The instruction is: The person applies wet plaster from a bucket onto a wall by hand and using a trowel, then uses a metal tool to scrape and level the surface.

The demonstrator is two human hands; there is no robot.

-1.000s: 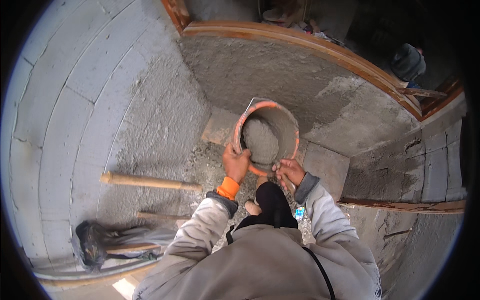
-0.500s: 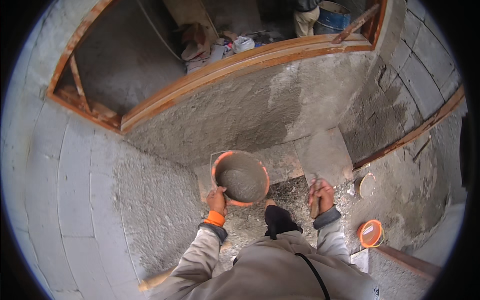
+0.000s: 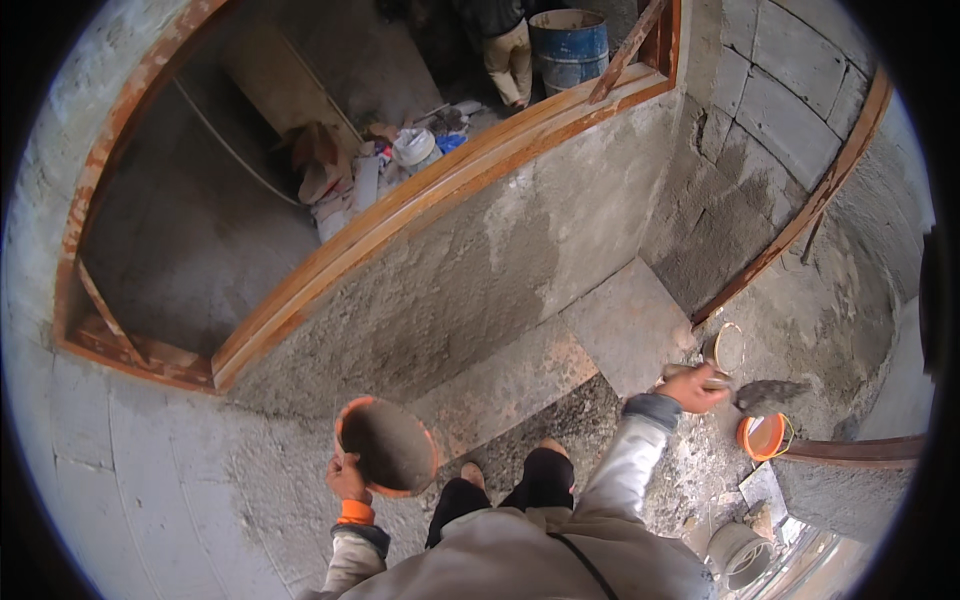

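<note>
- A grey rendered wall point(image 3: 480, 270) fills the middle of the view, rough and patchy, running under a long wooden frame point(image 3: 440, 190) that edges an opening onto a lower room
- Through that opening a blue barrel point(image 3: 568, 42) stands at the top, with another person's legs point(image 3: 508, 55) just beside it and a heap of bags and rubbish point(image 3: 370, 170) below
- Block walls point(image 3: 790, 90) rise at the right, with a slanted wooden batten point(image 3: 800, 230) leaning across them
- The floor point(image 3: 560, 420) near the person's feet is gritty with mortar
- An orange pan point(image 3: 388, 445) with a dark grey inside is tilted against the wall at lower left; the left hand point(image 3: 347, 478) grips its lower rim, fingers clamped on the edge
- A grey pot point(image 3: 738, 552) stands at the lower right, and a small orange bucket point(image 3: 764, 436) sits above it, near the right hand
- The right hand point(image 3: 692, 388) is stretched out to the right, fingers closed round the handle of a trowel point(image 3: 768, 394), whose blade carries grey mortar, just above the small orange bucket
</note>
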